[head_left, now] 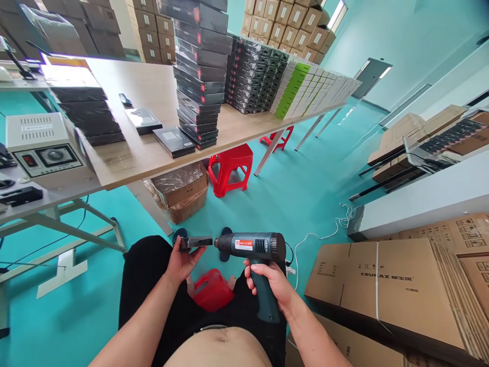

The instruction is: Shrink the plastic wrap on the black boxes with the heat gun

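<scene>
My right hand (269,283) is wrapped round the handle of a dark green heat gun (248,245), held level with its nozzle pointing left. A flat black box (198,241) is gripped in my left hand (186,262), thumb on one side and fingers beneath. The box is seen nearly edge-on, its near end close to the nozzle with a small gap between. Both hands are above my lap, over a red stool (212,290) between my legs. Whether film covers the held box, I cannot tell.
A wooden table (244,133) ahead carries a tall stack of black boxes (200,76), wrapped black packs and white boxes. A grey control unit (46,148) stands at left. Red stools (231,168) and an opened carton (183,193) sit below. Large cartons (382,285) crowd the right.
</scene>
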`<state>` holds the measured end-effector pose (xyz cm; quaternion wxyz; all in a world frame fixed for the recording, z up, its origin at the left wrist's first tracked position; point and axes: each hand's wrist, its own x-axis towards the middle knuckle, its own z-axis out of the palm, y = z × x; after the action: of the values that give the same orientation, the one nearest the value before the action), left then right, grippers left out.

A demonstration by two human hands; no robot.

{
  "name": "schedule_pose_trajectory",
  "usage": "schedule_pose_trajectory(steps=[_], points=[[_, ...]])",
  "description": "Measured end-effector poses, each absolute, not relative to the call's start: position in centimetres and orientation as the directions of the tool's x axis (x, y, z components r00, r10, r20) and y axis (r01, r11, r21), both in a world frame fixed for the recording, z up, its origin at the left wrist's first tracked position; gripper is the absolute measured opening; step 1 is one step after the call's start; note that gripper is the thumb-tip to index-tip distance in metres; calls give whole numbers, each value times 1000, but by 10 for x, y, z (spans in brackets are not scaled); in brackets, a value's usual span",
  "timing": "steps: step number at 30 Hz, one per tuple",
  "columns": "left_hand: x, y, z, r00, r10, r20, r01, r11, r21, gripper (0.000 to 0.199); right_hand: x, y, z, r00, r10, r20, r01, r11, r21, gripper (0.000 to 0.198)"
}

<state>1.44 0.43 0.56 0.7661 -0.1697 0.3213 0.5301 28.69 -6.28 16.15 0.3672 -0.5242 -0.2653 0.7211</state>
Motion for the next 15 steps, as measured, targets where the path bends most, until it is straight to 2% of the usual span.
schedule_pose_trajectory(steps=[7, 11, 15], points=[[10, 1, 1, 239, 734, -636, -905, 405, 128, 38, 293, -63, 159, -205, 808, -552, -287, -589, -756, 29], [12, 0, 1, 192, 739, -645, -885, 414, 211, 29, 300, -66, 162, -193, 798, -571, -282, -602, -747, 28], [15, 3, -1, 81, 704, -705, -857, 410, 311, 35, 304, -73, 165, -169, 788, -592, -276, -615, -739, 28]])
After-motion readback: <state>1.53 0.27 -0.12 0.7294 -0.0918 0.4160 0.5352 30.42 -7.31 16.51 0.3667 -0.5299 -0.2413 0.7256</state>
